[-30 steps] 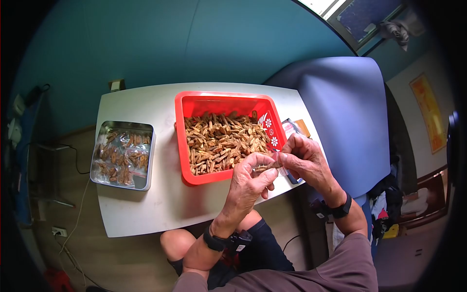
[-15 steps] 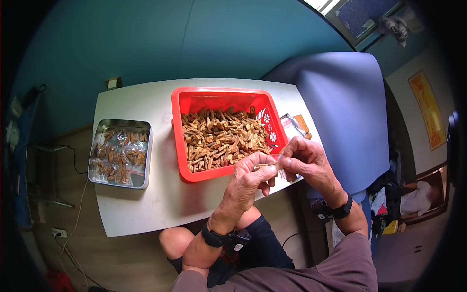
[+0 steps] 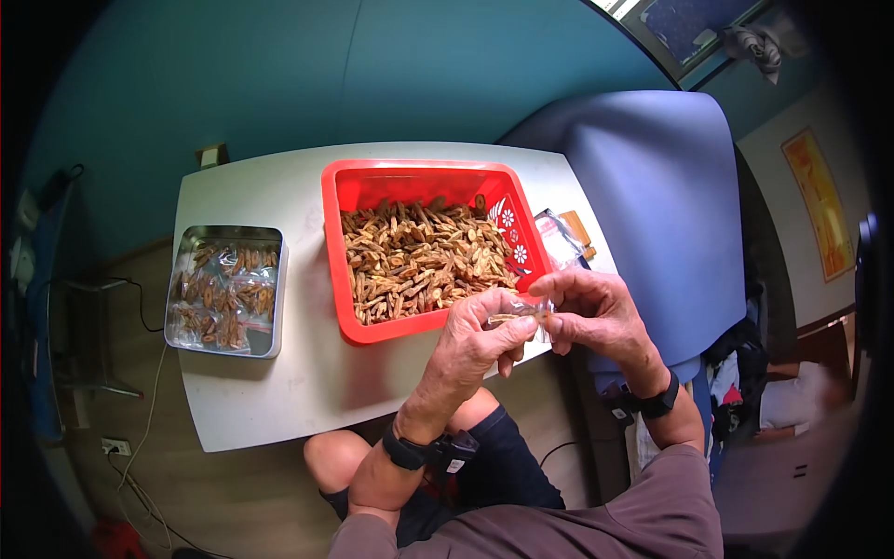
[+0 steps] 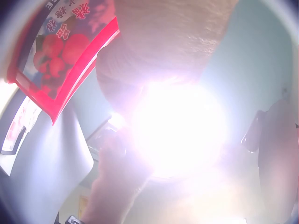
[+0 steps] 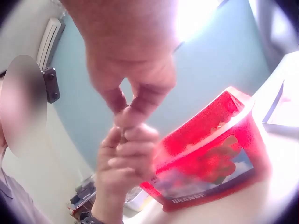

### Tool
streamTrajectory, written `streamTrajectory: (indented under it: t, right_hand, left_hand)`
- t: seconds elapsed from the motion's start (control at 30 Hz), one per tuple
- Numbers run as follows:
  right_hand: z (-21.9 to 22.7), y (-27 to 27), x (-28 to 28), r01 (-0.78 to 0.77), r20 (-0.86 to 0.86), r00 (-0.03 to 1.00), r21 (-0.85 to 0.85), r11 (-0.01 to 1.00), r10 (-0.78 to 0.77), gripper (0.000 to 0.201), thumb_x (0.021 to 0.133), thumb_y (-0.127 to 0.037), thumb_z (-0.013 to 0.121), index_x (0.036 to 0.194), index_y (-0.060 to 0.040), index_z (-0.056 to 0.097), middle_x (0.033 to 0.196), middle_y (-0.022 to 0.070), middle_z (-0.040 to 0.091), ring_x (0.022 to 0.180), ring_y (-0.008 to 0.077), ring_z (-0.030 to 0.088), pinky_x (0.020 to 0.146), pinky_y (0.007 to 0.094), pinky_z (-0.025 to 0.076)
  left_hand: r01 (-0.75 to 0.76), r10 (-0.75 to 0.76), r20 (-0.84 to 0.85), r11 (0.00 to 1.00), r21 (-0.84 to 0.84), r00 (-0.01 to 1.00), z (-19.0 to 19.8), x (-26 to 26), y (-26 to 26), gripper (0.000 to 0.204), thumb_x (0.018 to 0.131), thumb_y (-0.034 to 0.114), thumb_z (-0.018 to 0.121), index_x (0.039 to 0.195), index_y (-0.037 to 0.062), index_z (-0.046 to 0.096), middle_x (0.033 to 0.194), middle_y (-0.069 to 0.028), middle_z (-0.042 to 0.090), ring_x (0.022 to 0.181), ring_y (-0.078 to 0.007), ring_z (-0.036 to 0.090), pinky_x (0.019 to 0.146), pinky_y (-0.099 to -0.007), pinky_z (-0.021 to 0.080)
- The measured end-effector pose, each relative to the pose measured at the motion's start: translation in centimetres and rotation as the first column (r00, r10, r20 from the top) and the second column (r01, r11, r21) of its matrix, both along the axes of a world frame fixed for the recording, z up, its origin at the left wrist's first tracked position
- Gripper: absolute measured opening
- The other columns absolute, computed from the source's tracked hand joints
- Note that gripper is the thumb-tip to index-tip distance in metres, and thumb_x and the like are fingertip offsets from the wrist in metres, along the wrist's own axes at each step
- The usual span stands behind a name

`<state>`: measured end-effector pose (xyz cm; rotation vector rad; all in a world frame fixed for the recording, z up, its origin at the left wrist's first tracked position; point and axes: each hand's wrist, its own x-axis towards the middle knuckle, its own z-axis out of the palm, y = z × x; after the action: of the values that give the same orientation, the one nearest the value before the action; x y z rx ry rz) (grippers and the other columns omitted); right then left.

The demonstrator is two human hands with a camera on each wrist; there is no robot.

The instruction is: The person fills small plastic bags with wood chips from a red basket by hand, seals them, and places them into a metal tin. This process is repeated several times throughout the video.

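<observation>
Over the table's front edge, the left hand [image 3: 477, 337] pinches a small clear plastic bag [image 3: 544, 309] between thumb and fingers. A few brown dried slices [image 3: 503, 319] show inside it. At the bag's right end, the right hand [image 3: 601, 319] pinches the plastic with thumb and forefinger. In the right wrist view the right hand [image 5: 133, 84] comes down from above to meet the left hand [image 5: 124, 161]. Just beyond them stands a red plastic basket [image 3: 332, 252] heaped with dried brown slices [image 3: 419, 256]. Glare hides most of the left hand's work in the left wrist view.
A metal tin [image 3: 277, 317] on the left of the white table [image 3: 307, 401] holds several filled clear bags [image 3: 219, 298]. Right of the basket lies a plastic packet [image 3: 559, 240] near a small wooden piece [image 3: 579, 233]. A blue-grey covered surface [image 3: 661, 214] adjoins the table.
Both hands stay together on the small bag; the right thumb and forefinger have shifted along its end. The head view has tilted slightly. A person in the background at right has moved.
</observation>
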<state>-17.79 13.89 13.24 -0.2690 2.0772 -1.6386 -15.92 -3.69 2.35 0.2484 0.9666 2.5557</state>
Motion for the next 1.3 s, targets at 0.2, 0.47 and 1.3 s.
streamTrajectory:
  t: [0.2, 0.47, 1.3]
  right_hand:
    - [0.2, 0.9, 0.8, 0.03, -0.048, 0.999, 0.092, 0.995, -0.025, 0.018, 0.091, -0.009, 0.073, 0.105, -0.0017, 0.064, 0.081, -0.001, 0.065, 0.063, 0.0036, 0.06, 0.055, 0.0187, 0.048]
    - [-1.1, 1.4, 2.1, 0.071, -0.202, 0.978, 0.092, 0.993, -0.051, 0.013, 0.091, -0.006, 0.072, 0.093, -0.0028, 0.06, 0.08, 0.0002, 0.063, 0.06, 0.0036, 0.058, 0.052, 0.0181, 0.046]
    - [-2.9, 2.5, 3.8, 0.12, -0.435, 0.896, 0.033, 0.992, -0.094, 0.021, 0.088, -0.004, 0.075, 0.103, 0.0027, 0.062, 0.089, 0.0079, 0.067, 0.075, 0.0099, 0.066, 0.062, 0.0231, 0.052]
  left_hand:
    - [0.084, -0.085, -0.023, 0.996, -0.01, 0.996, 0.1, 0.0, 0.2, 0.018, 0.091, 0.015, 0.066, 0.103, 0.001, 0.066, 0.08, -0.005, 0.068, 0.06, -0.0061, 0.06, 0.049, -0.0193, 0.047]
    - [0.2, -0.207, -0.067, 0.975, -0.1, 0.976, 0.0, -0.4, 0.0, 0.019, 0.092, 0.017, 0.06, 0.101, 0.0017, 0.066, 0.084, -0.0075, 0.071, 0.06, -0.008, 0.063, 0.05, -0.0187, 0.047]
    - [0.197, -0.198, 0.009, 0.98, 0.034, 0.98, -0.6, -0.4, 0.4, 0.017, 0.092, 0.018, 0.065, 0.096, 0.0013, 0.065, 0.076, -0.0039, 0.064, 0.056, -0.0061, 0.058, 0.042, -0.0176, 0.043]
